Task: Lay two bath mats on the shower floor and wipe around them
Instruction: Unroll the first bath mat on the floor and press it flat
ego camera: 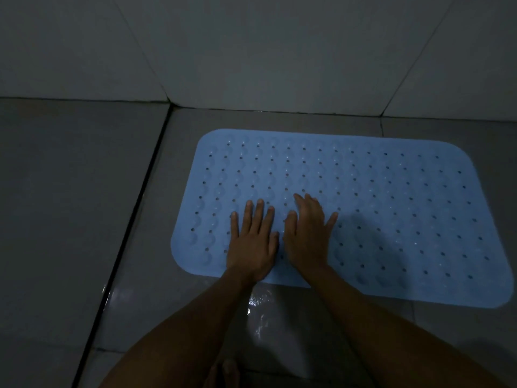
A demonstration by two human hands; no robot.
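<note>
Both palms flat on the blue mat (pixel 363 205) near its front-left corner: left hand (pixel 251 242) fingers straight and spread, right hand (pixel 307 236) fingers straight too, holding nothing.

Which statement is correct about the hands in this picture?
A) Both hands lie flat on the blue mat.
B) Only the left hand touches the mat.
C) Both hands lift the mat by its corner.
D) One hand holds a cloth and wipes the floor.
A: the left hand and the right hand both press with straight fingers on the blue mat, which lies flat on the floor; no cloth shows.
</note>
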